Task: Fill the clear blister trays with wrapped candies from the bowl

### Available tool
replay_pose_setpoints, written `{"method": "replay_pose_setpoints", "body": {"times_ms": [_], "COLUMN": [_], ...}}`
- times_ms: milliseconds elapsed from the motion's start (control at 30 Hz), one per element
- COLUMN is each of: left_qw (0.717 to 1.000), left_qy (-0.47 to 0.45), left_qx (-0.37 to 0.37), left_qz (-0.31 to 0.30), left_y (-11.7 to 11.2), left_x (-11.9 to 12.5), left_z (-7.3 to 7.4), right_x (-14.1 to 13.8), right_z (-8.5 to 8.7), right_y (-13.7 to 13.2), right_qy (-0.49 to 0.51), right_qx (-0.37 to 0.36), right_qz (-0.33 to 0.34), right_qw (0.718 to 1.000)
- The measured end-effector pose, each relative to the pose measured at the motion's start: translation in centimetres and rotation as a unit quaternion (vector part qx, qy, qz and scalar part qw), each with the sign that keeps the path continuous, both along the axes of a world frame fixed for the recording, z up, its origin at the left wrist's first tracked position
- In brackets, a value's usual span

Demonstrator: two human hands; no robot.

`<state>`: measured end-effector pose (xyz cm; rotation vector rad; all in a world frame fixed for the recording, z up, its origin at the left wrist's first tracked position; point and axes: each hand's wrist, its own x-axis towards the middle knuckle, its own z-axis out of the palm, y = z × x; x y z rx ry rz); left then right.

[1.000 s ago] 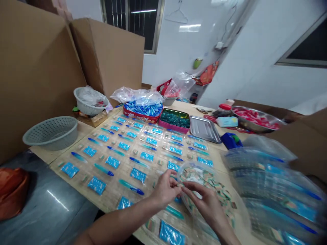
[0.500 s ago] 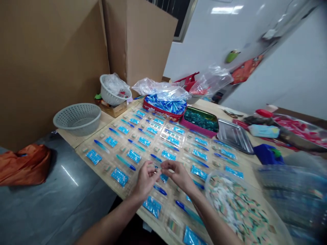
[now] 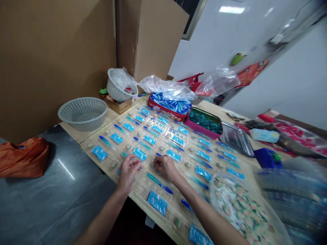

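Observation:
My left hand (image 3: 128,172) hovers low over the clear blister tray (image 3: 143,185) on the table's near edge, fingers curled together over a pocket; what they pinch is too small to see. My right hand (image 3: 165,167) rests a little to the right, fingers bent down onto the tray beside a blue pen (image 3: 159,183). Blue pens and blue packets (image 3: 157,202) fill rows of pockets around both hands. A clear bag of small striped erasers (image 3: 237,207) lies to the right of my right forearm.
A grey colander (image 3: 82,113) and a white basket (image 3: 121,85) stand at the back left before tall cardboard boxes (image 3: 51,54). A tin of blue pens (image 3: 170,104), a tin of green pieces (image 3: 204,121), a metal tray (image 3: 236,137) and stacked filled trays (image 3: 293,197) sit behind and right. An orange bag (image 3: 24,158) lies at left.
Both hands left the eraser bag at the right and moved left and down onto the blister tray. The camera swung left.

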<state>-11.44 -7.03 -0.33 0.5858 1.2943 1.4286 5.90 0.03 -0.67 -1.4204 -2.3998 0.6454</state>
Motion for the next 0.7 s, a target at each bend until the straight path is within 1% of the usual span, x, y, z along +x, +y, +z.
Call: {"method": "replay_pose_setpoints", "body": {"times_ms": [67, 100, 133, 200, 233, 300, 367, 433, 467, 533, 633, 700], "left_qw": [0.997, 0.991, 0.980, 0.940, 0.916, 0.871, 0.835, 0.810, 0.803, 0.798, 0.805, 0.811], "left_qy": [0.049, 0.091, 0.142, 0.257, 0.312, 0.401, 0.454, 0.481, 0.489, 0.497, 0.489, 0.481], "left_qx": [0.009, 0.018, 0.030, 0.066, 0.085, 0.119, 0.137, 0.140, 0.138, 0.134, 0.134, 0.132], "left_qz": [-0.050, -0.092, -0.139, -0.217, -0.238, -0.258, -0.280, -0.305, -0.311, -0.314, -0.307, -0.305], "left_y": [0.2, 0.4, 0.6, 0.9, 1.1, 1.4, 1.6, 1.7, 1.7, 1.8, 1.8, 1.7], "left_x": [0.0, 0.0, 0.1, 0.3, 0.5, 0.9, 1.3, 1.6, 1.7, 1.8, 1.9, 1.9], "left_z": [-0.4, -0.6, -0.8, -1.1, -1.2, -1.2, -1.0, -0.8, -0.8, -0.7, -0.8, -0.9], "right_x": [-0.2, -0.3, -0.3, -0.3, -0.3, -0.3, -0.4, -0.5, -0.6, -0.7, -0.7, -0.7], "right_z": [0.1, 0.1, 0.1, -0.1, -0.3, -0.6, -0.8, -0.8, -0.8, -0.6, -0.6, -0.9], "right_y": [-0.2, -0.3, -0.3, -0.4, -0.5, -0.6, -0.8, -1.0, -1.1, -1.2, -1.3, -1.3], "right_qy": [-0.023, -0.028, -0.031, -0.034, -0.036, -0.041, -0.050, -0.061, -0.064, -0.067, -0.064, -0.054], "right_qx": [0.027, 0.036, 0.041, 0.049, 0.053, 0.065, 0.074, 0.079, 0.081, 0.082, 0.087, 0.092], "right_qz": [0.012, 0.014, 0.015, 0.020, 0.024, 0.029, 0.026, 0.017, 0.013, 0.009, 0.006, -0.005], "right_qw": [0.999, 0.999, 0.999, 0.998, 0.998, 0.997, 0.996, 0.995, 0.995, 0.994, 0.994, 0.994]}}
